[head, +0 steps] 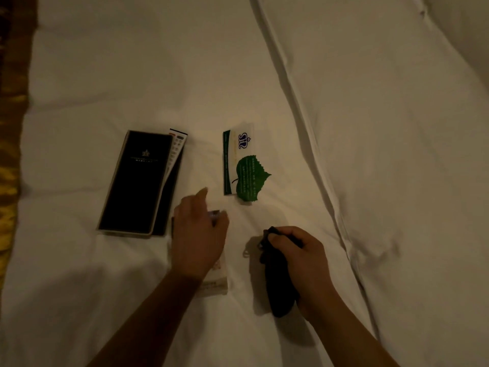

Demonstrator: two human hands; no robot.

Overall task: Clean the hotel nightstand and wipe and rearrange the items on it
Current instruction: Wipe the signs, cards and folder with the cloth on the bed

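My right hand (pixel 296 258) grips a dark elongated object (pixel 277 295) at five o'clock. Whether my left hand (pixel 198 234) holds anything, I cannot tell. I reckon the soft white bedsheet (pixel 264 62) may let things slide.

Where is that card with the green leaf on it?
The leaf card lies flat on the white bedsheet near the middle of the head view, right of the black folder and just beyond the left hand.
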